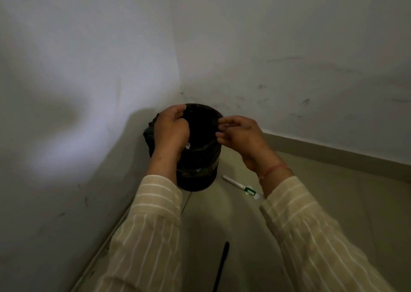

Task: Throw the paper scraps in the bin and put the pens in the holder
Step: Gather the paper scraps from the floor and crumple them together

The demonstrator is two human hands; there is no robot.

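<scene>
A black bin [198, 171] lined with a dark plastic bag stands on the floor in the corner of two walls. My left hand [170, 130] is curled over the bin's left rim, fingers gripping the bag edge. A small white paper scrap [188, 146] shows just below that hand, inside the bin. My right hand [240, 136] hovers at the bin's right rim with fingertips pinched together on the bag's edge. A white pen with a green band [241, 186] lies on the floor right of the bin. A black pen [222, 262] lies on the floor nearer me.
White walls meet in a corner [178, 80] right behind the bin. A grey skirting board [333, 154] runs along the right wall. Beige floor [222, 220] stretches between my striped sleeves.
</scene>
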